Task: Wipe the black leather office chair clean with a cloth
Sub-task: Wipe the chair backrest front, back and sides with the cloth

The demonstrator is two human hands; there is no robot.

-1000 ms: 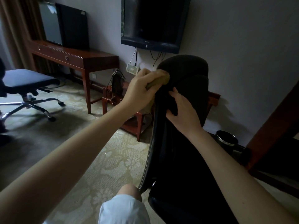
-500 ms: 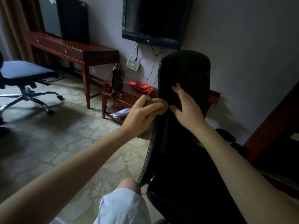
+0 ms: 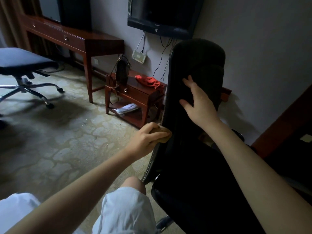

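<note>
Tan cloth (image 3: 163, 136), clenched in my left hand (image 3: 148, 139), meets the left edge of the black chair (image 3: 194, 166). My right hand (image 3: 200, 103) lies flat, fingers spread, on its backrest (image 3: 202, 58).

The chair (image 3: 197, 54) is black leather, matt, with a glossy side edge. The cloth (image 3: 163, 135) is soft tan fabric. The desk (image 3: 101, 41) is polished reddish wood, and the carpet (image 3: 67, 141) is rough.

A television (image 3: 162, 16) is mounted on the grey wall (image 3: 253, 39), with cables (image 3: 161, 54) hung beneath. A long wooden desk (image 3: 76, 38) and a low side table (image 3: 135, 97) are set against that wall. The floor is covered by pale patterned carpet (image 3: 59, 141), where a blue swivel chair (image 3: 22, 59) is placed.
</note>
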